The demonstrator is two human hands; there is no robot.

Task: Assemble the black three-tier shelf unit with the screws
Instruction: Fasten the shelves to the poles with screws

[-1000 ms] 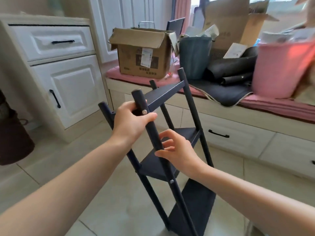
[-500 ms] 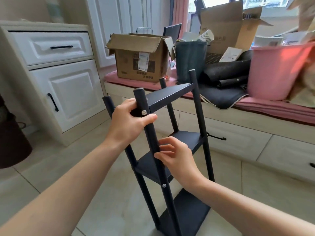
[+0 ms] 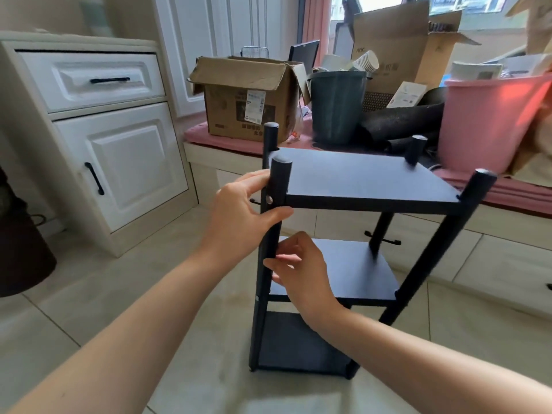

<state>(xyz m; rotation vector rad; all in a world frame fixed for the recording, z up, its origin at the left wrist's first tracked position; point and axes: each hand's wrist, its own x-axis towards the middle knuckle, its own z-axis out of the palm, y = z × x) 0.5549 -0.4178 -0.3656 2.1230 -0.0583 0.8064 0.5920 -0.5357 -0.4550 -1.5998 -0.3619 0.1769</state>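
Your black three-tier shelf unit with four round posts (image 3: 367, 180) stands upright on the pale tiled floor (image 3: 179, 339), its long axis vertical, just in front of the window bench with the pink cushion (image 3: 507, 195). The three flat boards lie level, one above another, and their longer edges run left to right across your view. On the bench behind sit an open brown cardboard box (image 3: 248, 100), a dark green plastic bin (image 3: 337, 106) and a pink plastic tub (image 3: 490, 121). A white cabinet with black handles (image 3: 119, 150) stands to your left.

Your left hand (image 3: 239, 216) grips the near left post just below its top, fingers and thumb curled round it at the silver screw head (image 3: 269, 199). Your right hand (image 3: 301, 270) pinches the same post lower down, between the top and middle boards.
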